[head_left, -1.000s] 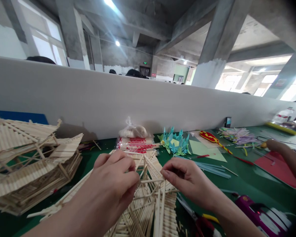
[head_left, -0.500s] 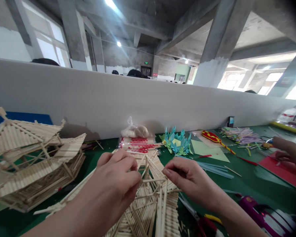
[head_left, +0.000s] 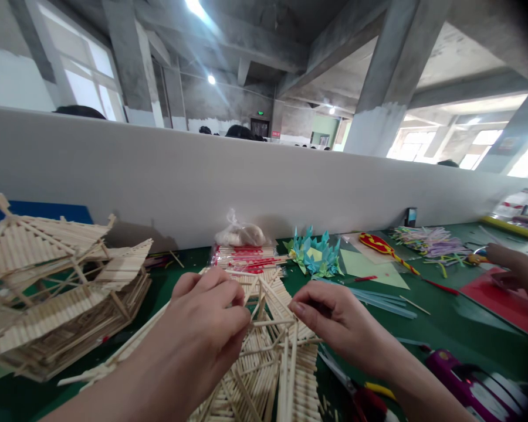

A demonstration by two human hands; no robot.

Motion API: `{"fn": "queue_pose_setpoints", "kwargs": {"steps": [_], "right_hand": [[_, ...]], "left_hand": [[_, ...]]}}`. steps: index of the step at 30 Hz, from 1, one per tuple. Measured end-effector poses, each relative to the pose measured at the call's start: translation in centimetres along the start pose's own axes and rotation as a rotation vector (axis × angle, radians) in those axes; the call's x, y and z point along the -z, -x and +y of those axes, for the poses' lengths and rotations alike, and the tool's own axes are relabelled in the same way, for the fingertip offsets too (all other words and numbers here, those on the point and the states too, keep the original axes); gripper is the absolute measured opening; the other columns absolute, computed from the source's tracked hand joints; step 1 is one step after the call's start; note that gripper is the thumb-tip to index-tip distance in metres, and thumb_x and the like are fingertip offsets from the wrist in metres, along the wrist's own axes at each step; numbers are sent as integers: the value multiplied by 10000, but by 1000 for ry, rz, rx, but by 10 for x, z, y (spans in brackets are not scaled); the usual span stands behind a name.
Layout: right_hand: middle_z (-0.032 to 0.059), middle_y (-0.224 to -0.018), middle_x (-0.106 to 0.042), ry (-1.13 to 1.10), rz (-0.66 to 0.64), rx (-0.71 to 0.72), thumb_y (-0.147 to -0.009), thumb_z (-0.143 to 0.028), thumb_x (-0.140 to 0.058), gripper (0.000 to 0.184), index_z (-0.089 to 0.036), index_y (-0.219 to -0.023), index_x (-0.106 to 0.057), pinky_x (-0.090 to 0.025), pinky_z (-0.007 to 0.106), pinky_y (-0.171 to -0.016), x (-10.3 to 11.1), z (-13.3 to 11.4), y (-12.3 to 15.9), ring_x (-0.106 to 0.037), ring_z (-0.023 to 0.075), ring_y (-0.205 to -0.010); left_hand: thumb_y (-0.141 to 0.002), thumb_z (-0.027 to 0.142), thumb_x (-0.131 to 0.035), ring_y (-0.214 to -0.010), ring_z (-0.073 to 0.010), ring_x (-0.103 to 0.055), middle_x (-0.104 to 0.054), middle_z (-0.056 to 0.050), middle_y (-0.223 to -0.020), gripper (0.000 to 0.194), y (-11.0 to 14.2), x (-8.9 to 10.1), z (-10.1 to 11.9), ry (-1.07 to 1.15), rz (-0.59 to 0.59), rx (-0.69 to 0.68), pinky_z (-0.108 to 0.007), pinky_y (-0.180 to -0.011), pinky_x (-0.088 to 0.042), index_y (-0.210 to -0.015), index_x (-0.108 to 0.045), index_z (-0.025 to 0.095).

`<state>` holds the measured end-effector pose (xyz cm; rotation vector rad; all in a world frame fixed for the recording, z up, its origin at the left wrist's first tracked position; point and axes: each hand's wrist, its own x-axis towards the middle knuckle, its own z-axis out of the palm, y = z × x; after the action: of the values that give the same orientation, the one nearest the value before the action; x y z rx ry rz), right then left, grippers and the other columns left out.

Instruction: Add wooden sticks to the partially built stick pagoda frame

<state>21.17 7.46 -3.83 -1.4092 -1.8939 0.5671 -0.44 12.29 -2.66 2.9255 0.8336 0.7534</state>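
In the middle of the table a roof-like model of pale wooden sticks (head_left: 305, 375) lies partly under my hands. Across its upper frame runs a short wooden stick (head_left: 271, 323). My left hand (head_left: 209, 316) is closed at the stick's left end, fingers curled down and fingertips partly hidden. At its right end my right hand (head_left: 334, 319) pinches with thumb and forefinger. Scissors (head_left: 337, 369) lie beneath my right forearm, by a purple glue gun-like tool (head_left: 457, 378) whose kind is unclear.
A finished-looking stick pavilion (head_left: 61, 281) stands left. Behind the model are packed red-tipped sticks (head_left: 246, 258) and a blue-green folded-paper piece (head_left: 314, 252). Translucent glue sticks (head_left: 382, 300) lie right. Another person's hand (head_left: 513, 269) is over red paper (head_left: 501, 302). A white partition (head_left: 180, 181) borders the table.
My hands keep nearly the same pose at the stick. The view has shifted very slightly. At the far right, the other person's hand has moved a little over the red paper.
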Motion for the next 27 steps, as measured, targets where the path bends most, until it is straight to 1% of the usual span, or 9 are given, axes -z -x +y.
{"fn": "queue_pose_setpoints", "kwargs": {"steps": [4,8,11,14,17,19,23,25,27], "right_hand": [[-25,-686,-564,4,1,8,-858,-204,-495,153,-180,-745,-595,-373,222,-578,1,1,0,-486,87,-637],[-29,-677,-557,20,2,13,-858,-203,-492,157,-185,-738,-592,-371,225,-568,1,2,1,-483,88,-629],[-27,-704,-562,57,72,37,-839,-201,-518,95,-197,-810,-609,-375,231,-575,1,-3,2,-495,92,-641],[-18,-737,-557,96,133,128,-792,-198,-575,90,-198,-867,-626,-384,231,-600,0,-14,3,-507,97,-676],[-1,-753,-562,209,76,229,-784,-239,-586,109,-196,-865,-646,-388,247,-629,-3,-26,0,-514,121,-726],[6,-751,-569,312,34,257,-785,-275,-579,126,-201,-859,-650,-385,271,-646,-7,-33,-4,-516,140,-742],[19,-746,-579,453,-32,235,-764,-289,-568,111,-190,-760,-620,-369,292,-630,-15,-39,-11,-515,161,-736],[25,-742,-583,492,-61,224,-754,-265,-559,100,-180,-715,-594,-362,291,-622,-18,-41,-14,-515,163,-734],[25,-748,-589,503,-74,220,-757,-245,-547,91,-178,-710,-584,-359,290,-624,-20,-42,-16,-515,161,-737]], "left_hand": [[-806,145,-487,-775,-197,-437,-554,18,-744,203,-1,0,-1,-2,2,2,-361,-682,-229,-644,-585,218],[-806,144,-478,-763,-195,-432,-558,12,-732,213,-2,0,0,-8,-17,-2,-359,-670,-227,-638,-588,215],[-807,146,-463,-760,-198,-429,-555,5,-729,219,-2,-1,0,-20,-16,0,-360,-666,-227,-639,-586,214],[-790,143,-461,-757,-206,-434,-554,0,-712,221,-2,-2,0,-30,33,2,-360,-662,-235,-621,-585,215],[-789,131,-447,-730,-205,-447,-562,-6,-699,233,-3,-1,1,-28,26,11,-354,-650,-249,-627,-593,212],[-793,128,-433,-737,-212,-459,-580,-14,-727,225,-4,1,2,-11,-2,20,-354,-647,-262,-654,-590,209],[-789,139,-440,-758,-225,-470,-596,-20,-747,198,-5,5,3,-2,-24,40,-357,-640,-271,-665,-578,209],[-787,144,-447,-764,-226,-476,-595,-18,-732,203,-5,6,3,-3,-48,52,-364,-645,-279,-652,-584,206],[-765,136,-467,-790,-232,-485,-605,-14,-749,177,-4,6,2,20,-62,62,-378,-661,-293,-672,-599,208]]}}
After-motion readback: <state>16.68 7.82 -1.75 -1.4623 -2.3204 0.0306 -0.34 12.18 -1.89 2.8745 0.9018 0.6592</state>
